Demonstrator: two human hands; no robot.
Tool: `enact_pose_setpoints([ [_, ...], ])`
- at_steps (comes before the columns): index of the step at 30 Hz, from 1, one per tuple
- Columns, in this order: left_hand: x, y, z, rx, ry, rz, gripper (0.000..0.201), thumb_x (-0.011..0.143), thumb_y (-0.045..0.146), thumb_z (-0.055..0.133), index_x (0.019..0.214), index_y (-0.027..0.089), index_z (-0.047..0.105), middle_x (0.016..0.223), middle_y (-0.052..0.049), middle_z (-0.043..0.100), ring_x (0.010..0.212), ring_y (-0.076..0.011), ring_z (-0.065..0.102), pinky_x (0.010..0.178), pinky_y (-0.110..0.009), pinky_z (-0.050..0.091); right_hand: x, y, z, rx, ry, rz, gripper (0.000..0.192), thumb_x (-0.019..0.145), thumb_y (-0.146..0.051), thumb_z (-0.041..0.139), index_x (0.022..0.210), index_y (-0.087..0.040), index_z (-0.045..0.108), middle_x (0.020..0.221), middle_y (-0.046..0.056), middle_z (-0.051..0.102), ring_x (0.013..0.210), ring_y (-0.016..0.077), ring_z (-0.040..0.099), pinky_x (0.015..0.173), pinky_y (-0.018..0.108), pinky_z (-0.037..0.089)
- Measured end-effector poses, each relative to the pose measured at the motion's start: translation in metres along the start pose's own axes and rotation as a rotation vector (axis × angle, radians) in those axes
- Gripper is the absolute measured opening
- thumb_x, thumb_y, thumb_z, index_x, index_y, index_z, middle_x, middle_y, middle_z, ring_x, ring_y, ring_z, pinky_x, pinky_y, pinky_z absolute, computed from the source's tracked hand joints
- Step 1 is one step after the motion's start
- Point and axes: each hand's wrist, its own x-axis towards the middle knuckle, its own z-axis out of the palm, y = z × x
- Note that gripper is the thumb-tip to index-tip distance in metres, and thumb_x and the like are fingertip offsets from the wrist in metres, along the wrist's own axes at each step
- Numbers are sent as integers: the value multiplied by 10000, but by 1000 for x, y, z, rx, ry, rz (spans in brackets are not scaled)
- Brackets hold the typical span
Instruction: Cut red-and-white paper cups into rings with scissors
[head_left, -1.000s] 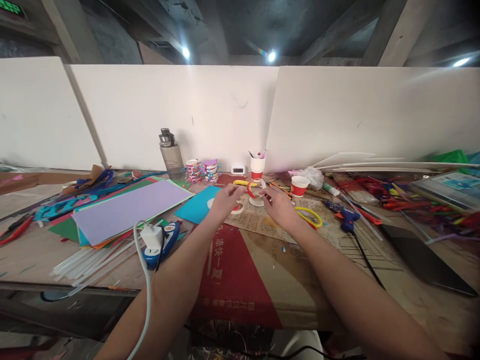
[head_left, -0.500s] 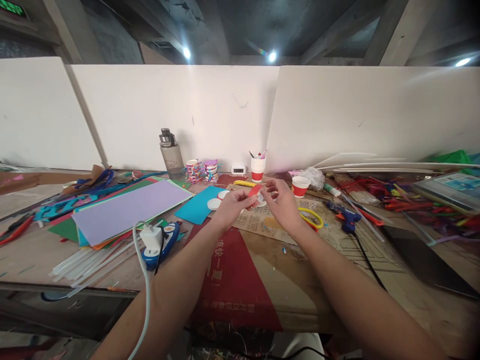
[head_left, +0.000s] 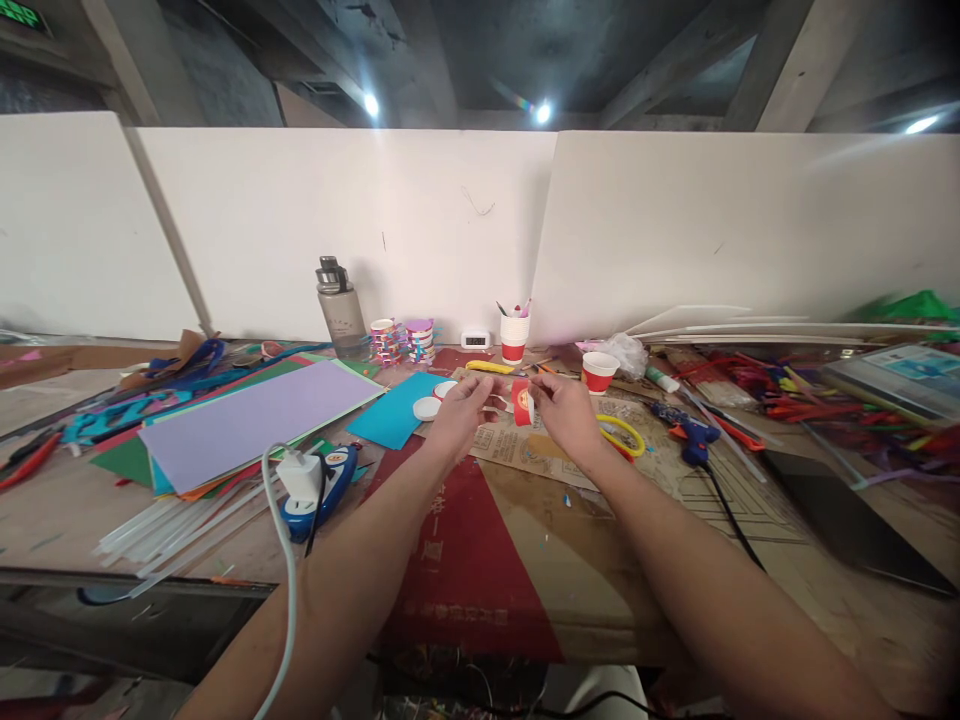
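The table [head_left: 675, 560] spreads wide below my fingers, littered with craft stuff. Off to the left of my left hand [head_left: 461, 410] lies a lilac sheet of paper [head_left: 255, 420], with a blue sheet [head_left: 394, 415] closer in and two white lids [head_left: 429, 407] just beyond my left thumb. Right of my right hand [head_left: 564, 410] sit yellow scissors [head_left: 622, 435], touching the table, and a blue glue gun [head_left: 690, 435] further out. Between both hands, raised off the table, is the small red and white paper cup [head_left: 523, 405], tipped on its side, its long axis running across from hand to hand. My right fingers are pinched on its rim; my left fingers curl at its other end, touching it.
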Motion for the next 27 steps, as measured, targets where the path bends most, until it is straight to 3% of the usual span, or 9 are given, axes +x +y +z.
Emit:
enact_pose_setpoints([
  [4,3,-5,-2,194,16,85,349,686,383,810,943,173,702,924,-42,705,755,-121,589,634,-239,447,-2,-3,4,11,-75,-36,240,908,-163,523,861,-203,755,819,47,750,717,176,615,732,277,456],
  [12,6,-6,-3,347,72,121,267,710,421,759,769,168,697,731,-15,668,635,-116,525,584,-253,420,-4,-7,10,108,-135,-39,171,854,-120,574,795,-206,710,833,37,746,759,178,624,757,285,470],
  [20,5,-11,-5,297,68,83,282,734,434,738,754,162,667,662,-2,651,558,-102,515,573,-252,426,-4,-13,10,220,-148,77,193,872,-191,563,691,-200,629,639,-17,622,618,143,520,639,262,405],
  [27,4,-10,-2,262,33,45,341,656,445,806,734,167,626,593,2,630,548,-116,540,543,-241,414,-4,-8,11,161,-137,14,234,887,-187,507,704,-187,652,732,30,674,698,167,556,683,289,413],
])
